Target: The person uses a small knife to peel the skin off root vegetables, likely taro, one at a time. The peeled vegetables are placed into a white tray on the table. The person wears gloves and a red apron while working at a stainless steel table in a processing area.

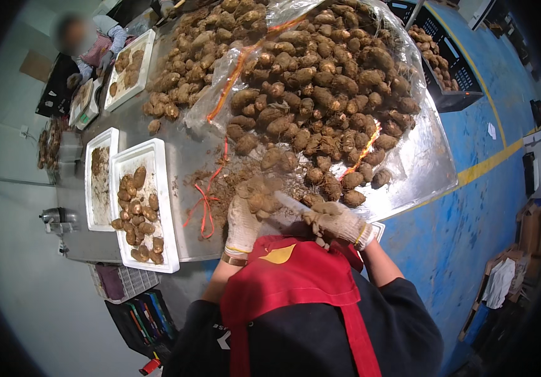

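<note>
My left hand point(243, 224), in a soiled knitted work glove, grips a brown taro corm point(258, 195) above the table's near edge. Motion blur softens the corm's outline. A knife is in my gloved right hand point(338, 222), its broad pale blade point(290, 202) pointing left toward the corm; the fingers hide the handle. Beyond both hands rises a large heap of hairy taro corms point(317, 85), lying partly on clear plastic sheeting point(209, 103). Loose soil and fibres point(232, 176) are scattered on the metal table point(180, 235) between the heap and my left hand.
A white tray point(170, 226) at left holds several trimmed corms; a second white tray point(92, 207) bears soil. Red twine point(204, 198) lies on the table. At far left, a co-worker point(98, 47) stands by another tray point(145, 61). A black crate point(461, 94) with corms sits right.
</note>
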Available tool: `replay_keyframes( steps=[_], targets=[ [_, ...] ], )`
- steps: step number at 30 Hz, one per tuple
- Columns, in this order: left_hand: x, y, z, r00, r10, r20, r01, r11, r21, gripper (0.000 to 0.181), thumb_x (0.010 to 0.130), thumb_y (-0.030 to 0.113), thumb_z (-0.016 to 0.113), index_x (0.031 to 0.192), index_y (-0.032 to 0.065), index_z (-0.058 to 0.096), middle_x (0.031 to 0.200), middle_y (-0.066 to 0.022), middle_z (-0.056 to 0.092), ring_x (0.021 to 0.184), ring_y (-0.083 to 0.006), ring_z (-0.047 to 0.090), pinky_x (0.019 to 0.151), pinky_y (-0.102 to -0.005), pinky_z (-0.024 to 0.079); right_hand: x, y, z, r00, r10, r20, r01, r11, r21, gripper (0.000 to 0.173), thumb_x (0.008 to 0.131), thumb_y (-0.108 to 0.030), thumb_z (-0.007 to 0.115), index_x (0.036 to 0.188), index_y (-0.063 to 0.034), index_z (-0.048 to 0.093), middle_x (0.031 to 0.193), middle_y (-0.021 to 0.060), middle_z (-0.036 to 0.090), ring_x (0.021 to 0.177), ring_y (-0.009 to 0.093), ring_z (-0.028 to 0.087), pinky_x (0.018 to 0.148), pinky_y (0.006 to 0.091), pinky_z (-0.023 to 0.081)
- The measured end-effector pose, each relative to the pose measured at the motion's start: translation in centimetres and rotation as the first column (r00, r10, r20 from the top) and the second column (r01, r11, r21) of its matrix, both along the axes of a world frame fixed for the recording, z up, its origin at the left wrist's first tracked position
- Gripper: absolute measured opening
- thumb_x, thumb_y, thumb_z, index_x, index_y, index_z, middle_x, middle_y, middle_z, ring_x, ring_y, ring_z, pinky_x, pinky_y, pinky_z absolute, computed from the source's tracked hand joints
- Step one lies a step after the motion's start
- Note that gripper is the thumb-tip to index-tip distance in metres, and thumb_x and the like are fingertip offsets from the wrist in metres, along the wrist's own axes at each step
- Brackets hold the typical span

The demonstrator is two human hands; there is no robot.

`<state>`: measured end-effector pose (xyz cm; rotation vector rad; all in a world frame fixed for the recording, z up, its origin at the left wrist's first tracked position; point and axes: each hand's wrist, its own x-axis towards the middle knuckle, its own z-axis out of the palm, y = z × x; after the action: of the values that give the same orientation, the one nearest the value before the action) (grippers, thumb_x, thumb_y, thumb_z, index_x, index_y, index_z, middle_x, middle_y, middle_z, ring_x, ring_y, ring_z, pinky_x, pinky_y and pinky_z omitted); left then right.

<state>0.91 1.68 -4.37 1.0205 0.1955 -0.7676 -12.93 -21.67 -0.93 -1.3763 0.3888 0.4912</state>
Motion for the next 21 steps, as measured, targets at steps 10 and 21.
replay_keyframes(
  steps=[10, 21],
  targets=[
    [-1.8, -0.1, -2.0, 0.954, -0.191, 0.231, 0.164, 0.978, 0.131, 0.043, 0.100, 0.042, 0.059, 0.123, 0.0059, 0.057, 0.120, -0.0108, 0.064, 0.097, -0.0237, 0.068, 0.077, -0.0366, 0.058, 1.3, 2.7, 4.5, 0.921, 0.072, 0.382, 0.145, 0.849, -0.509, 0.019, 0.101, -0.020, 0.063, 0.095, -0.0028, 0.069, 0.074, 0.0099, 0.068, 0.067, 0.020, 0.070, 0.062, 0.0341, 0.054],
    [-2.7, -2.3, 5.1, 0.966, -0.161, 0.204, 0.080, 0.930, 0.358, 0.050, 0.107, 0.049, 0.042, 0.124, 0.0065, 0.062, 0.093, -0.0076, 0.072, 0.066, -0.0102, 0.061, 0.045, -0.0205, 0.041, 1.9, 0.2, 1.0, 0.982, -0.025, 0.186, 0.154, 0.677, -0.719, 0.030, 0.098, -0.040, 0.062, 0.097, -0.0125, 0.073, 0.076, 0.0097, 0.071, 0.076, 0.031, 0.071, 0.068, 0.0433, 0.055]
  ],
)
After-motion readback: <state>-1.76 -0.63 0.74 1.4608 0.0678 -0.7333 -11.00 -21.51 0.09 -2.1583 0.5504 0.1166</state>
